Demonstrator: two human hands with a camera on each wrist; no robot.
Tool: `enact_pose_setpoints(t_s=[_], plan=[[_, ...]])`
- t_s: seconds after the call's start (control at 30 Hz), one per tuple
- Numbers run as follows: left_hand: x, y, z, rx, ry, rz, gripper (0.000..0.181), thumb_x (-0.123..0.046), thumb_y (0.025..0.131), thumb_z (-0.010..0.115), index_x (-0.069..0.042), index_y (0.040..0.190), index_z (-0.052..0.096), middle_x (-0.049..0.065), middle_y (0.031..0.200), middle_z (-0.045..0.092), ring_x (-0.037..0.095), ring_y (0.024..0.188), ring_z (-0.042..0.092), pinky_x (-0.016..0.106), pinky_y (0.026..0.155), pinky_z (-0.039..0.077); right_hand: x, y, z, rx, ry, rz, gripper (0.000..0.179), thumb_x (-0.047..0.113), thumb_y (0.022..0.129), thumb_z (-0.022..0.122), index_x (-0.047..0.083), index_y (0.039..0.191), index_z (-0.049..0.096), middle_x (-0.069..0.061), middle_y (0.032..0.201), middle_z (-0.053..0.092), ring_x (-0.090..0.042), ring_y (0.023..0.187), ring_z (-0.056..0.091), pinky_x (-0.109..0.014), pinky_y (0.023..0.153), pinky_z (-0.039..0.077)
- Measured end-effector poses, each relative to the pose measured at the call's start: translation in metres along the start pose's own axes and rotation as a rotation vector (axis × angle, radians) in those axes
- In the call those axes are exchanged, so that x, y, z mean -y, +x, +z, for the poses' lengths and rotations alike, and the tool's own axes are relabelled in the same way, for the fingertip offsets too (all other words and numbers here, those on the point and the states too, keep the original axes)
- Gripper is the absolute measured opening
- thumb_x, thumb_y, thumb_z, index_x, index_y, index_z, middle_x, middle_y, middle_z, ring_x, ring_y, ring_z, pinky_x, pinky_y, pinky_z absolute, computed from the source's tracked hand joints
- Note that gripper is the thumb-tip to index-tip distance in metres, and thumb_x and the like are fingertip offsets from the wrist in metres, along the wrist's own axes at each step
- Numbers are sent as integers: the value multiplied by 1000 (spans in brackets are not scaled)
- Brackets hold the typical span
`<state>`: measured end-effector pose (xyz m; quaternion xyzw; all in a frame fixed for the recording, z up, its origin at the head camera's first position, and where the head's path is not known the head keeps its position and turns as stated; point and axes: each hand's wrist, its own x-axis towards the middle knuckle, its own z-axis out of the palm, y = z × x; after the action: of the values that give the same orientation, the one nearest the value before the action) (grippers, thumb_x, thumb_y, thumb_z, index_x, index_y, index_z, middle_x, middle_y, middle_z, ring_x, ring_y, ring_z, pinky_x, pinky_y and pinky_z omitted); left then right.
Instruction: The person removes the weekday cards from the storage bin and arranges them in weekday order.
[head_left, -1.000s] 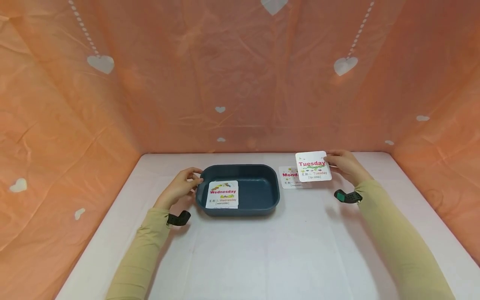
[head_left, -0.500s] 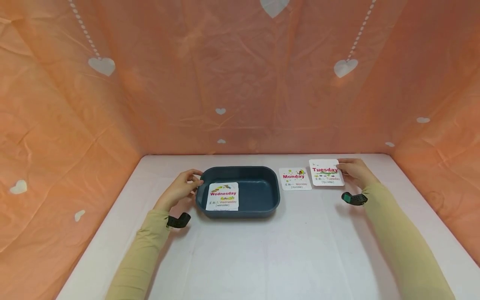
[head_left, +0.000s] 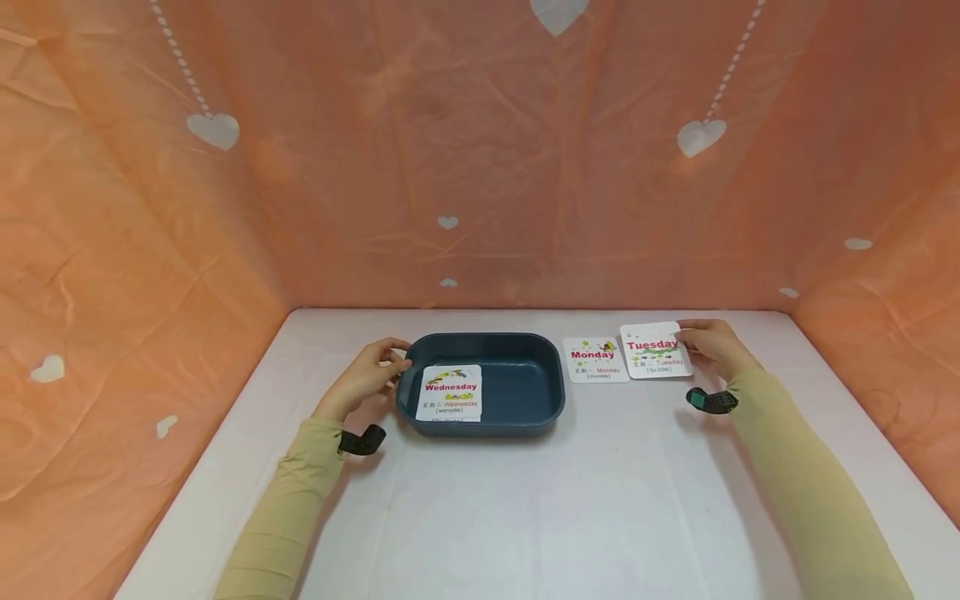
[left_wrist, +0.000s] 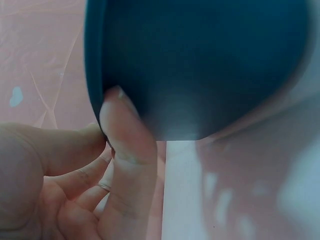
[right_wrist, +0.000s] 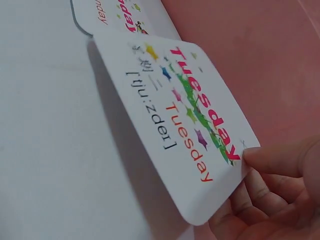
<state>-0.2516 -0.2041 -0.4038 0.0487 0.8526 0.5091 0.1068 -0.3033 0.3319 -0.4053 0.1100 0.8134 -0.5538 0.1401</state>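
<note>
Orange cloth backdrop (head_left: 112,208), creased, printed with pale hearts, rising at the left side and along the back. Left sleeve (head_left: 281,508), tan, long, with a black wrist mount (head_left: 362,440) at the cuff. Left hand (head_left: 365,379): thumb and finger pinching the near-vertical left wall of the tray. Tray (head_left: 525,387), dark blue, oblong with rounded corners, resting on the white tabletop (head_left: 480,517). Wednesday card (head_left: 450,393), white, face up in the tray's left half (a strip of further print shows along its lower edge). Monday card (head_left: 596,360), face up on the tabletop just beside the tray's right end. Tuesday card (head_left: 655,351), next along, tilted, its near edge lifted above the surface and casting a shadow; contact with the Monday card cannot be told. Right hand (head_left: 714,345): pinching the Tuesday card by its right edge, thumb on the printed face. Right sleeve (head_left: 806,475), tan, matching.
</note>
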Motion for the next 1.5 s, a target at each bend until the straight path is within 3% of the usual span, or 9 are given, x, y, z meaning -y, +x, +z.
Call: enact_pose_setpoints(t_s=[0.37,0.57,1.1,1.3,1.5], plan=[[-1,-1,1,-6,0,-1,37,-10,97,57,0,132,47,24,103,56,28,75,58,32,56,51,-10,3,-5,-25,-63,-71,55,8,94,53,-12,141,32,-22,123,49,-3,81,53,-20,72,48],[0,-1,1,-2,-9,-1,38,-10,97,56,0,132,46,25,104,56,22,70,56,31,56,50,-10,4,-4,-30,-114,-91,56,7,92,56,-14,139,35,-27,128,44,-7,85,52,-20,72,48],[1,0,1,0,-26,3,38,-10,97,56,0,132,47,26,104,56,22,70,55,31,56,49,-14,0,-2,-77,-284,-193,48,7,88,65,-17,126,48,-23,107,62,-11,79,55,-19,66,46],[1,-1,1,6,-19,-1,38,-10,97,56,0,132,46,27,104,55,22,71,56,31,55,49,-15,0,-1,-83,-314,-162,48,9,89,65,-15,127,50,-25,111,58,-18,83,54,-19,66,45],[1,-1,1,5,-16,0,37,-10,98,55,0,132,46,26,103,55,21,69,55,32,55,49,-15,0,1,-125,-336,-175,45,10,87,67,-15,121,54,-20,101,62,-16,78,54,-21,65,44]])
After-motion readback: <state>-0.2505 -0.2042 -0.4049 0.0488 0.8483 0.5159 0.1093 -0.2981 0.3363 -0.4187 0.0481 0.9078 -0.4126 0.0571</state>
